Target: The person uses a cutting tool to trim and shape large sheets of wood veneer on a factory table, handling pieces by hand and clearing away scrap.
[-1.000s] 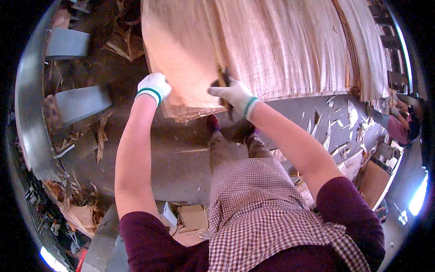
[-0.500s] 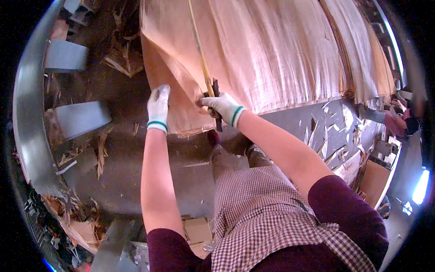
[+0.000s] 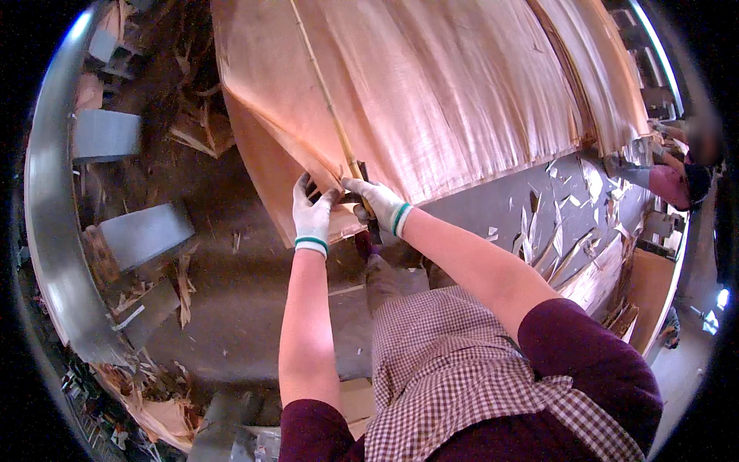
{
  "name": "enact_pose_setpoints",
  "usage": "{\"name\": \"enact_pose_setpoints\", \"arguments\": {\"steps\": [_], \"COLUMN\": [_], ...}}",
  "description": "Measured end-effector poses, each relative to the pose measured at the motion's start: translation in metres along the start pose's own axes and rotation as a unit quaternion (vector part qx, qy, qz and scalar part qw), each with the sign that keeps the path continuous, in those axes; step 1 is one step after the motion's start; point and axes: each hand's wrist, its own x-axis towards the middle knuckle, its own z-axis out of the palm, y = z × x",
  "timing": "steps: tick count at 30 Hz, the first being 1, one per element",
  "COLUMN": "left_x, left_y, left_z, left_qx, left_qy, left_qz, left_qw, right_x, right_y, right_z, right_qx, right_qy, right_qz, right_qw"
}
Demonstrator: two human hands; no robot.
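Left hand (image 3: 312,215): pinching near edge of veneer sheet (image 3: 431,100).
Right hand (image 3: 379,204): clenched on stick (image 3: 327,96), touching left.
Stick axis: running away from hands across sheet.

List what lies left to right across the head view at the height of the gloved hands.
Curved metal rail → grey block → left hand → right hand → grey floor strewn with veneer scraps → another person's pink sleeve.

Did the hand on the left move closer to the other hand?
Yes. The left hand slid right along the near edge of the veneer sheet, toward the thin strip, and now sits beside the right hand.
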Motion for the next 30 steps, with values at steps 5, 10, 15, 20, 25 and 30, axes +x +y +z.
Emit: {"name": "enact_pose_setpoints", "arguments": {"steps": [5, 10, 15, 20, 25, 30], "left_x": [-0.013, -0.022, -0.02, -0.03, -0.052, -0.051], "left_y": [0.0, 0.006, -0.019, -0.036, -0.021, 0.011], "left_z": [0.015, 0.033, 0.035, 0.032, 0.019, -0.016], "left_qx": [-0.07, -0.098, -0.065, 0.003, -0.134, 0.064], "left_qy": [0.062, 0.022, 0.022, 0.038, 0.062, 0.291], "left_qz": [0.026, -0.056, -0.024, 0.036, -0.07, 0.142], "left_qw": [0.995, 0.993, 0.997, 0.999, 0.987, 0.944], "right_x": [-0.009, -0.003, 0.01, 0.015, 0.005, 0.009], "right_y": [-0.014, -0.021, -0.02, -0.013, -0.018, -0.015], "right_z": [-0.006, -0.013, -0.004, -0.007, -0.005, -0.007], "right_qx": [-0.027, -0.068, -0.117, -0.171, -0.159, 0.037], "right_qy": [0.067, 0.069, 0.066, 0.062, 0.051, -0.051], "right_qz": [-0.045, -0.046, -0.039, -0.047, -0.001, 0.02], "right_qw": [0.996, 0.994, 0.99, 0.982, 0.986, 0.998]}}
